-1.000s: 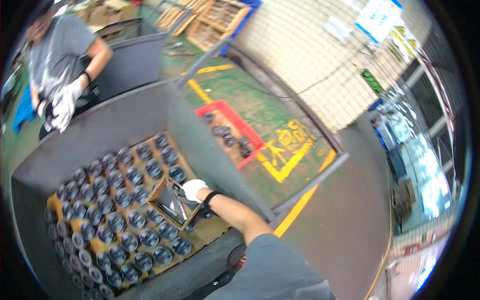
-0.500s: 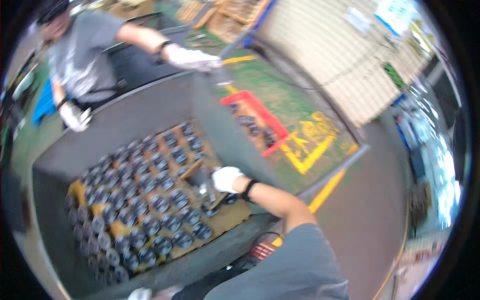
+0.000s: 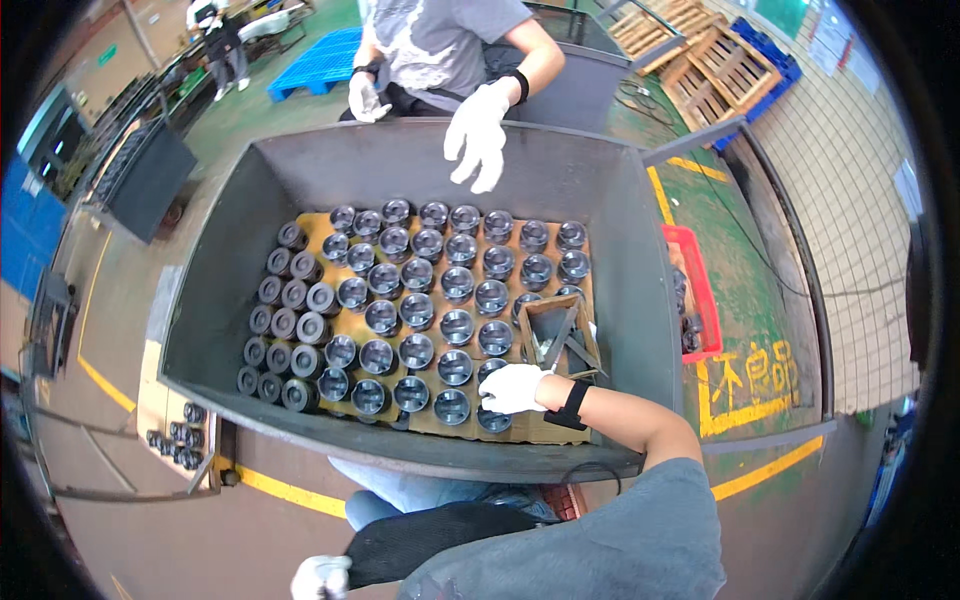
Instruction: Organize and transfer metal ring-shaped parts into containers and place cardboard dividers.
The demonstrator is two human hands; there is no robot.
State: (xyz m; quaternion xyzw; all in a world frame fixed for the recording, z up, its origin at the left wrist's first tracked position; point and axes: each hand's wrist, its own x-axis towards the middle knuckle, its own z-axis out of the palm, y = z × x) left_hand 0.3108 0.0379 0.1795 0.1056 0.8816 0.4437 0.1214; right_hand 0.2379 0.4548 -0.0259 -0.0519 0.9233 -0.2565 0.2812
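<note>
at far left, a board (image 3: 165, 400) outside the bin bears a small group of dark parts (image 3: 180, 436); then comes the grey bin (image 3: 225, 270), and along its left side dull parts (image 3: 284, 322) stand close together in short columns, flat tops up; my left hand (image 3: 321, 577), gloved, is low outside the bin, by my dark clothing and well apart from every part in it; its fingers look curled, but i cannot tell whether they hold anything; at the far wall, a co-worker's one glove (image 3: 367, 98) hangs half curled, and a second glove (image 3: 478, 137) reaches over the edge, fingers spread; shiny parts (image 3: 457, 326) stand in rows across the middle, on cardboard (image 3: 545, 432); i judge this layer mostly laid out, both kinds set down, with cardboard showing between the groups and at the near right; how many are left to handle i cannot tell; my right hand (image 3: 513, 388) is at the near right end of the rows, fingers narrow and bent down over a shiny part; whether they grip it i cannot tell; just beyond is a small box (image 3: 549, 303) with metal pieces (image 3: 560, 335) inside; outside the right wall sits a red crate (image 3: 704, 290).
</note>
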